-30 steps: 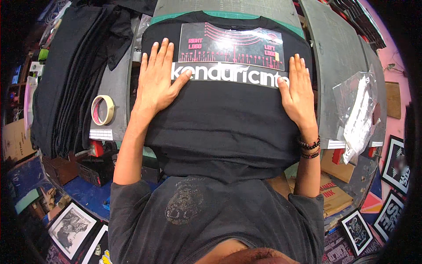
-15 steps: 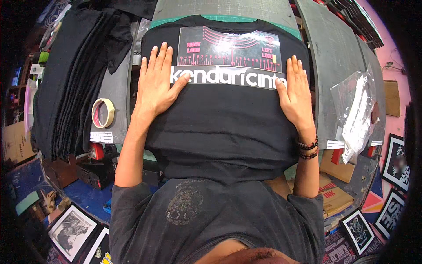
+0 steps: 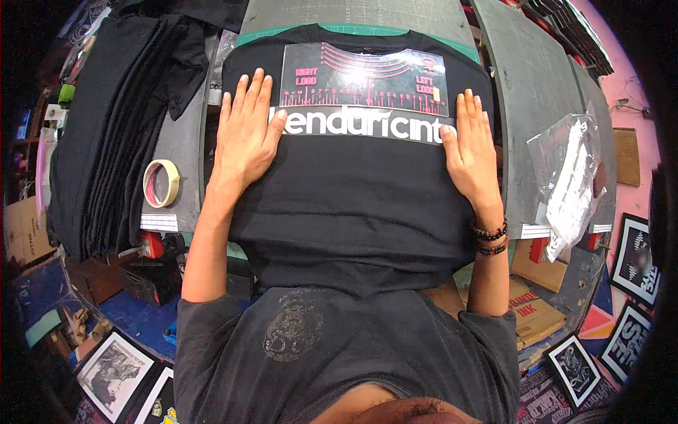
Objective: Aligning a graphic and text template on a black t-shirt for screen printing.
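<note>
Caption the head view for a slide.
Left hand and right hand lie flat on a black shirt, at the ends of white lettering below a clear pink-marked template.

The left hand (image 3: 244, 145) and the right hand (image 3: 471, 155) rest on opposite sides of a shirt (image 3: 353, 191), each thumb at one end of a lettering strip (image 3: 364, 126) between them; just beyond the strip, also between the hands, a measuring guide (image 3: 364, 86) lies on the shirt; past the fingertips, the board (image 3: 353, 14) under the shirt extends farther away; left of the left hand, a tape roll (image 3: 150, 185) sits on a side panel (image 3: 185, 134), with a garment stack (image 3: 106, 134) farther left; right of the right hand, beyond a gap, a plastic bag (image 3: 568, 177) lies over another panel (image 3: 515, 92); nearer than the right hand and right of its forearm is a cardboard box (image 3: 540, 311).
</note>
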The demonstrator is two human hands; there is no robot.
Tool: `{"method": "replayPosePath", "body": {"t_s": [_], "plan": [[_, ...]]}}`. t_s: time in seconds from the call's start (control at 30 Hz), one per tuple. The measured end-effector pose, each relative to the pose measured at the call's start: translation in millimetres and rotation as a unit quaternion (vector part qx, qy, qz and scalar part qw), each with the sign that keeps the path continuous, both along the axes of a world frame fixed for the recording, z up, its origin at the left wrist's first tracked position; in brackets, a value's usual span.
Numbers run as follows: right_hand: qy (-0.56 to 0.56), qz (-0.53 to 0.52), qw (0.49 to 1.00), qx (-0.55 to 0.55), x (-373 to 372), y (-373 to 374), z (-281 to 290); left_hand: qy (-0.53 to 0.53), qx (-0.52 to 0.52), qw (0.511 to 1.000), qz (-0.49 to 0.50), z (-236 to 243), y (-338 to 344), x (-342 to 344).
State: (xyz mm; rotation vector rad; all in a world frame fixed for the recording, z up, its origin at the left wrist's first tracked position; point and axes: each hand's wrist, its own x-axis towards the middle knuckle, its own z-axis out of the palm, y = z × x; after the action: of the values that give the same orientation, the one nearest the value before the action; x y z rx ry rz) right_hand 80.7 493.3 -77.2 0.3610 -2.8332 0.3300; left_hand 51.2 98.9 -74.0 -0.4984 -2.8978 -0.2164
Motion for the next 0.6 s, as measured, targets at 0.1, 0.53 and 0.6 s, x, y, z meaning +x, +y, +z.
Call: {"method": "replayPosePath", "body": {"t_s": [0.1, 0.53, 0.6], "plan": [[-0.001, 0.0, 1.0, 0.001, -1.6, 0.1, -0.8, -0.003, 0.004, 1.0, -0.001, 0.7, 0.9, -0.9], [-0.016, 0.006, 1.0, 0.012, -3.5, 0.5, 6.4, -0.028, 0.012, 1.0, 0.003, 14.3, 10.2, -0.6], [-0.013, 0.004, 1.0, -0.001, 0.9, 0.4, 2.1, -0.032, 0.008, 0.999, 0.006, 13.7, 8.0, 4.1]]}}
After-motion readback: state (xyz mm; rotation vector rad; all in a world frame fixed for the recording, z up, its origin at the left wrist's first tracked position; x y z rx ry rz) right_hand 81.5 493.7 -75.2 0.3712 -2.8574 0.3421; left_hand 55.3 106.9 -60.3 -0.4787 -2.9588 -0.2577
